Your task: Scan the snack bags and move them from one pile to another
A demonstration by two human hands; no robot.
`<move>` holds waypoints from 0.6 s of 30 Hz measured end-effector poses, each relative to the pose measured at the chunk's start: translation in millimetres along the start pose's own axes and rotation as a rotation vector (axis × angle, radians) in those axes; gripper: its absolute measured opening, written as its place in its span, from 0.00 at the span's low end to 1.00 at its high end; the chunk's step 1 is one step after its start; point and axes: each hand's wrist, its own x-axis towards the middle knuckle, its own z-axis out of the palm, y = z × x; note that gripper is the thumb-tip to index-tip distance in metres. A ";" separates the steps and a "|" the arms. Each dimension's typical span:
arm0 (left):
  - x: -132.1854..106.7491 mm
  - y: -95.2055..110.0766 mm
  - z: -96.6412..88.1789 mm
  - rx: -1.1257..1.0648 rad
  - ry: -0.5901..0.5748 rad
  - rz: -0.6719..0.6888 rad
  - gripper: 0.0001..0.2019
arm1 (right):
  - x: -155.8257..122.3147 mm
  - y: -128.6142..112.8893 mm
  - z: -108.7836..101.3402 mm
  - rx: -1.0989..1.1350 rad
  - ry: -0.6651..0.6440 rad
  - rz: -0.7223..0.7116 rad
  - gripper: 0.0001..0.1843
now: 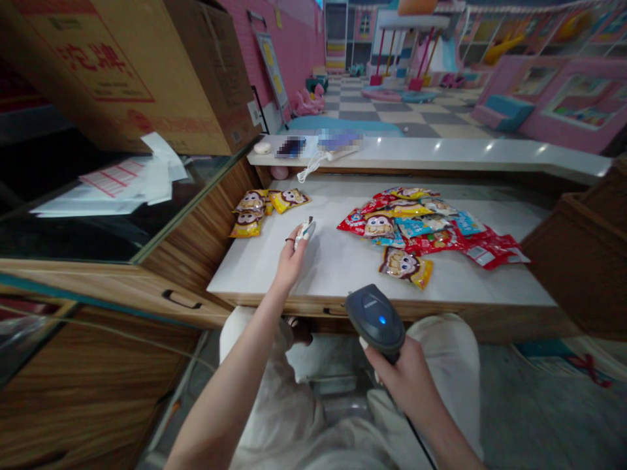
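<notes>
My left hand (292,251) is closed on a small snack packet (305,230), seen nearly edge-on above the white desk. In my right hand (406,369) is a dark barcode scanner (375,316) with a blue light lit on top, held over my lap at the desk's front edge. Several yellow snack packets (249,212) with a monkey face lie to the left of my left hand. A pile of red, blue and yellow snack packets (421,222) covers the right part of the desk. One yellow packet (405,266) lies at the pile's front, nearest the scanner.
A white raised shelf (421,149) runs along the back, bearing blurred-out devices and a white cable (313,166). At left, a large cardboard box (215,78) and papers (122,186) rest on a glass-topped counter. A brown woven basket (582,254) stands at right.
</notes>
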 end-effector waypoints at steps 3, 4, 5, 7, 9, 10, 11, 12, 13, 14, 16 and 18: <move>-18.2 1.7 10.2 -0.431 0.021 -0.258 0.14 | 3.2 -4.4 2.1 -0.011 0.010 -0.032 0.10; -22.3 1.6 13.4 -0.540 0.016 -0.344 0.13 | 4.3 -5.9 2.6 -0.014 0.015 -0.042 0.10; -25.3 1.4 16.0 -0.622 0.005 -0.419 0.13 | 5.3 -6.9 3.1 -0.017 0.020 -0.050 0.10; -28.5 1.1 19.1 -0.715 -0.036 -0.522 0.12 | 7.1 -7.6 4.3 -0.023 0.034 -0.057 0.10; -29.3 1.2 19.2 -0.755 -0.069 -0.565 0.13 | 8.8 -6.7 5.9 -0.031 0.045 -0.055 0.10; -29.4 1.3 18.5 -0.766 -0.081 -0.573 0.14 | 9.7 -6.1 6.9 -0.036 0.047 -0.052 0.10; -29.4 1.3 17.5 -0.774 -0.085 -0.577 0.14 | 10.8 -5.7 7.8 -0.040 0.051 -0.047 0.10; -29.5 1.1 16.6 -0.781 -0.086 -0.580 0.14 | 12.0 -5.8 8.7 -0.042 0.053 -0.042 0.11; -29.8 0.7 15.7 -0.783 -0.086 -0.585 0.13 | 13.4 -6.4 9.6 -0.041 0.054 -0.037 0.11; -30.3 0.0 15.1 -0.781 -0.086 -0.590 0.13 | 14.9 -7.5 10.3 -0.038 0.057 -0.033 0.11; -31.7 -2.2 14.5 -0.763 -0.083 -0.587 0.11 | 18.2 -11.3 11.3 -0.026 0.056 -0.031 0.13; -33.1 -4.7 14.4 -0.741 -0.080 -0.570 0.10 | 21.5 -15.8 12.0 -0.014 0.046 -0.035 0.13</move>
